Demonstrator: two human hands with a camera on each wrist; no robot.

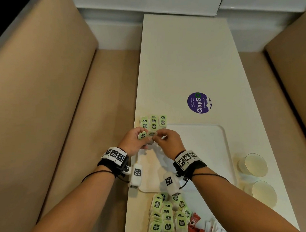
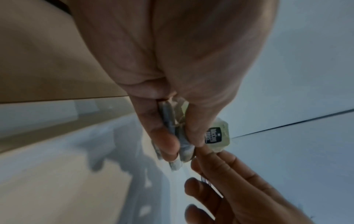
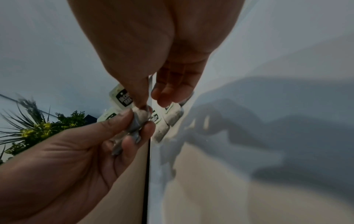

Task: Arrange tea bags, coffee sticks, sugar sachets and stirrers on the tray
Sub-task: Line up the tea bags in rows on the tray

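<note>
A white tray [image 1: 203, 148] lies on the table in front of me. Several green-labelled tea bags [image 1: 153, 122] lie in neat rows at its far left corner, also visible in the right wrist view as arranged tea bags [image 3: 168, 119]. Just above that corner, my left hand [image 1: 142, 136] grips a small stack of tea bags [image 2: 172, 136] between thumb and fingers. My right hand [image 1: 157, 135] meets it and pinches one tea bag [image 3: 141, 112] at the stack's end. A loose pile of tea bags [image 1: 166, 218] lies near me, beside red coffee sticks [image 1: 195, 223] and white sachets [image 1: 213, 228].
Two clear glasses [image 1: 255, 164] [image 1: 263, 192] stand on the table to the right of the tray. A purple round sticker [image 1: 199, 102] lies on the table beyond it. Beige bench seats [image 1: 59, 103] flank the narrow table [image 1: 180, 52] on both sides.
</note>
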